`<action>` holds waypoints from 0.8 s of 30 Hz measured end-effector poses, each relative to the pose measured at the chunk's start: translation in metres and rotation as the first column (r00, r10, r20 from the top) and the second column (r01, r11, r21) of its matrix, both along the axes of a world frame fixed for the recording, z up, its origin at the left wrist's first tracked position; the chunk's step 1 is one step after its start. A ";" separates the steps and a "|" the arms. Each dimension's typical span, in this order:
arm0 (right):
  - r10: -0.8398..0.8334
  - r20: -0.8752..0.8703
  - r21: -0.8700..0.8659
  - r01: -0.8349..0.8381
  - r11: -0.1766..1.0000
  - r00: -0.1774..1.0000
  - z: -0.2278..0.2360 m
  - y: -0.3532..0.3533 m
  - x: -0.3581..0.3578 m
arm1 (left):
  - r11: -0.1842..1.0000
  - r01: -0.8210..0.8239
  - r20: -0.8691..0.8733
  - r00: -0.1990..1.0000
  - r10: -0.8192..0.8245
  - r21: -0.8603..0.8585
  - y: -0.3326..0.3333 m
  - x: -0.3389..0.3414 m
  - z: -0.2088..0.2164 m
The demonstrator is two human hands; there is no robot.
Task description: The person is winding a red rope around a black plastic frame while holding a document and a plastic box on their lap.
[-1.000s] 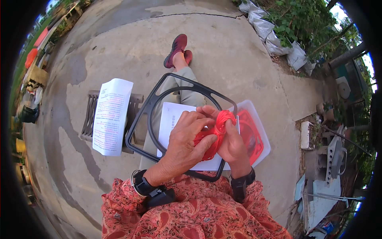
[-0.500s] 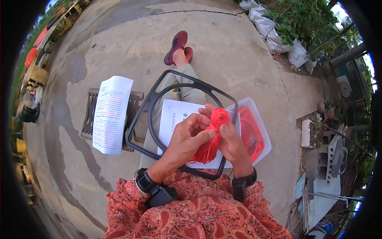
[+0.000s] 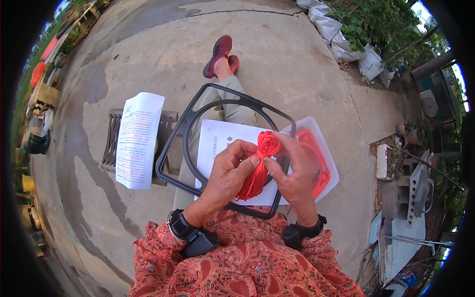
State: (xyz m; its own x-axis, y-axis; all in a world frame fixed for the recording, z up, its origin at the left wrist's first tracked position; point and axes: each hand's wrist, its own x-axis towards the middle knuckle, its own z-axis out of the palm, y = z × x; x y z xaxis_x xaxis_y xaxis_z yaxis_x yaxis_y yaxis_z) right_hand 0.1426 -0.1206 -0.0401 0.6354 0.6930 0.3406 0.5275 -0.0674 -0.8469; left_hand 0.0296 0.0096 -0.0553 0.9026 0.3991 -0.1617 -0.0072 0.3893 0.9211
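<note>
A bundle of red cord (image 3: pixel 267 144) is cinched around its upper part, with a looped head above and loose strands hanging below. My left hand (image 3: pixel 223 173) grips it at the narrow neck, thumb against the cord. My right hand (image 3: pixel 296 175) closes on it from the other side, fingers behind the looped head and thumb at the neck. Under my hands, a black frame with a round inner ring (image 3: pixel 185 129) rests across my lap. A white printed sheet (image 3: pixel 210 143) lies beneath the cord, partly covered by my hands.
To the right, a translucent plastic box (image 3: pixel 330 173) holds red material. At left, a printed paper (image 3: pixel 140 141) lies on a dark slatted stool (image 3: pixel 113 141). White sacks (image 3: pixel 368 62) and plants border the concrete at upper right; blocks and boards (image 3: pixel 403 237) stand at far right.
My right hand has shifted slightly right, its fingers now spread around the looped head and its thumb lower at the neck. The cord bundle has moved slightly left and up.
</note>
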 end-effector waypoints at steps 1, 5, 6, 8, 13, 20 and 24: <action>0.001 0.067 -0.012 -0.001 1.000 0.998 -0.001 0.000 -0.001 | 1.000 0.000 -0.002 1.000 0.000 0.000 -0.001 -0.001 -0.001; 0.021 0.191 -0.023 -0.017 1.000 0.981 -0.003 0.000 -0.002 | 0.999 0.000 0.003 1.000 0.000 0.036 -0.004 -0.003 0.000; 0.021 0.191 -0.024 -0.017 1.000 0.981 -0.003 0.000 -0.003 | 0.998 -0.005 0.002 1.000 0.005 0.065 -0.004 -0.004 0.000; -0.001 0.206 -0.012 0.003 1.000 0.979 -0.003 0.001 -0.006 | 0.997 -0.001 0.008 1.000 0.001 0.073 -0.003 -0.004 -0.003; 0.028 0.149 0.025 -0.032 0.999 0.988 -0.010 0.004 -0.003 | 0.995 -0.027 0.004 1.000 0.028 -0.098 -0.004 -0.003 0.002; -0.072 -0.047 0.121 0.078 0.990 0.996 -0.012 0.004 -0.010 | 0.926 -0.114 -0.113 0.990 0.078 -0.360 0.000 0.001 0.008; -0.126 -0.004 0.096 0.125 0.987 0.992 -0.008 -0.013 -0.012 | 0.922 -0.143 -0.085 0.989 0.121 -0.360 0.002 0.000 0.004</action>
State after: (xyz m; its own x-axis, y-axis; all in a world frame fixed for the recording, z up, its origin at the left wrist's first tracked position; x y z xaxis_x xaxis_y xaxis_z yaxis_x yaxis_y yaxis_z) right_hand 0.1308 -0.1341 -0.0479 0.7146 0.5720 0.4027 0.5216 -0.0521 -0.8516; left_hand 0.0296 0.0113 -0.0510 0.8299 0.4172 -0.3703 -0.0309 0.6972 0.7162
